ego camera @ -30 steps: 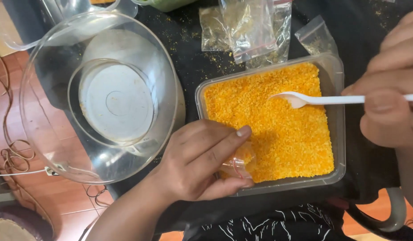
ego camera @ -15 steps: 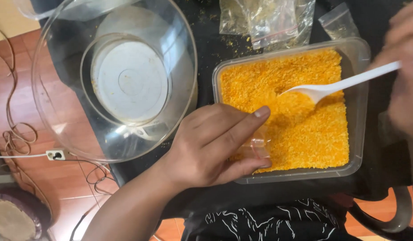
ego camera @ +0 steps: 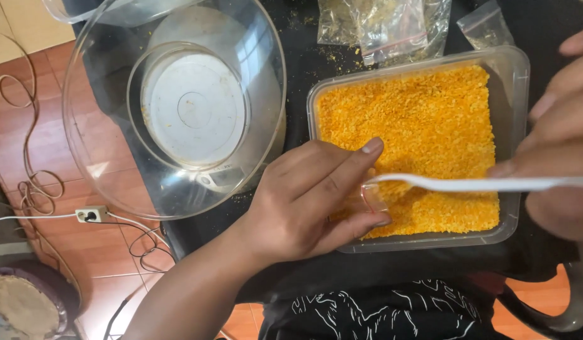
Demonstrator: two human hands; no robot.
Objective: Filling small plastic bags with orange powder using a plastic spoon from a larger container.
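A clear rectangular plastic container holds bright orange crumbs on a black table. My left hand rests over the container's near left corner, its fingers closed around a small clear plastic bag held open between thumb and forefinger. My right hand, blurred at the right edge, grips a white plastic spoon. The spoon lies level above the crumbs, and its bowl end reaches the mouth of the small bag.
A large clear glass bowl sits left of the container over a white round scale platform. Several clear zip bags lie behind the container. White cables and a socket trail on the red tiled floor.
The spoon has swung from tilted up over the crumbs to level, its bowl now at the small bag in my left hand. The view has shifted left a little.
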